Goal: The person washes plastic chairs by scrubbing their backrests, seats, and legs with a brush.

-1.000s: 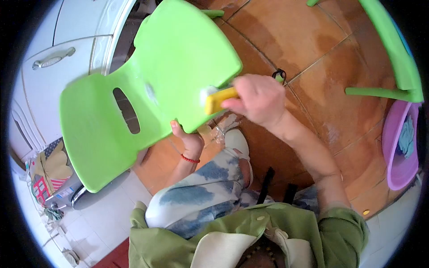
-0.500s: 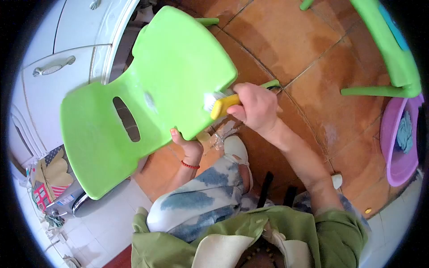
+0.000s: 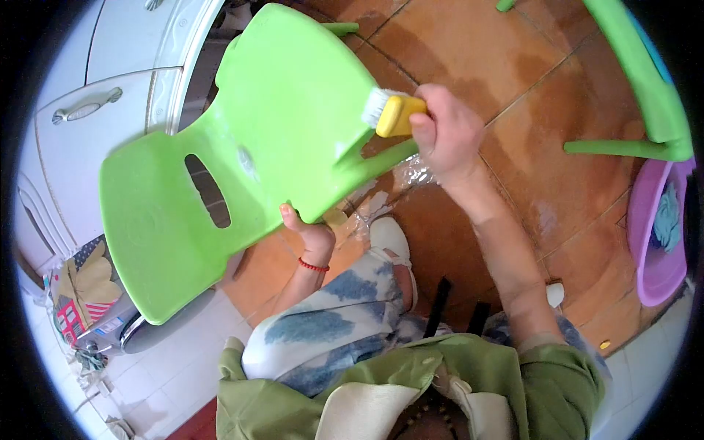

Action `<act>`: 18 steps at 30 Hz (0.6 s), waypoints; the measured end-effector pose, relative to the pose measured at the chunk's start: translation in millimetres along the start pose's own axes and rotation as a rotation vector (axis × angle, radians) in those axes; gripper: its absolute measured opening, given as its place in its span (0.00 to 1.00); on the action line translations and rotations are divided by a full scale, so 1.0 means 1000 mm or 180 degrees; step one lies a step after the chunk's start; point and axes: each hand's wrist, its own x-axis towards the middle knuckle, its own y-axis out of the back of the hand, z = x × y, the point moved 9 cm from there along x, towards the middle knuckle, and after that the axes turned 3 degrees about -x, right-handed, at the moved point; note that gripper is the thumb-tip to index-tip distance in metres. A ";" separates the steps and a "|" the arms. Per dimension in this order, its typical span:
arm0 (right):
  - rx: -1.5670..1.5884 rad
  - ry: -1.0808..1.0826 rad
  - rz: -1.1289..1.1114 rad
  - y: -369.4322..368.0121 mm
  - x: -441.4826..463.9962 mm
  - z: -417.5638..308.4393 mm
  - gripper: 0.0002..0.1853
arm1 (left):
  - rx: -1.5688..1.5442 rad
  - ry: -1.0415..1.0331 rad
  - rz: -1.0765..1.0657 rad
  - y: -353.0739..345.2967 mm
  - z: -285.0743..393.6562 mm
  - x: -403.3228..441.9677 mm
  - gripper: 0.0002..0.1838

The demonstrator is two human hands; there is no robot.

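A light green plastic chair (image 3: 293,95) is tipped toward me, with its slotted backrest at the lower left and its seat facing up. My left hand (image 3: 312,238) grips the chair's near edge, thumb on top and the other fingers hidden underneath. In my right hand (image 3: 451,136) is a yellow scrub brush (image 3: 401,115), fingers wrapped round its handle. Its white bristles meet the right edge of the seat. A pale patch of suds or glare lies on the chair near the slot.
Wet brown tiles (image 3: 469,59) cover the floor. Part of a second green chair (image 3: 645,95) stands at the upper right, above a purple basin (image 3: 645,271) with a teal cloth (image 3: 666,220) in it. White cabinets (image 3: 121,51) line the left side.
My right hand has moved the brush up along the seat's right edge, away from me. A chair leg and wet floor below now show. My left hand keeps its hold.
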 end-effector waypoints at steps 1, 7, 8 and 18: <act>-0.0065 -0.0070 -0.0038 -0.001 -0.005 -0.006 0.23 | -0.0034 0.0004 0.0041 -0.001 0.000 -0.001 0.34; 0.0124 -0.0131 -0.0394 -0.007 -0.008 -0.012 0.21 | -0.0084 -0.0005 0.0217 0.002 0.003 -0.002 0.35; 0.0190 -0.0407 -0.0223 -0.003 -0.006 -0.002 0.20 | -0.0042 -0.0016 0.0191 0.001 0.004 -0.002 0.35; 0.0863 -0.1325 -0.1123 -0.009 -0.066 -0.047 0.24 | -0.0061 0.0083 0.0103 0.002 -0.003 0.003 0.37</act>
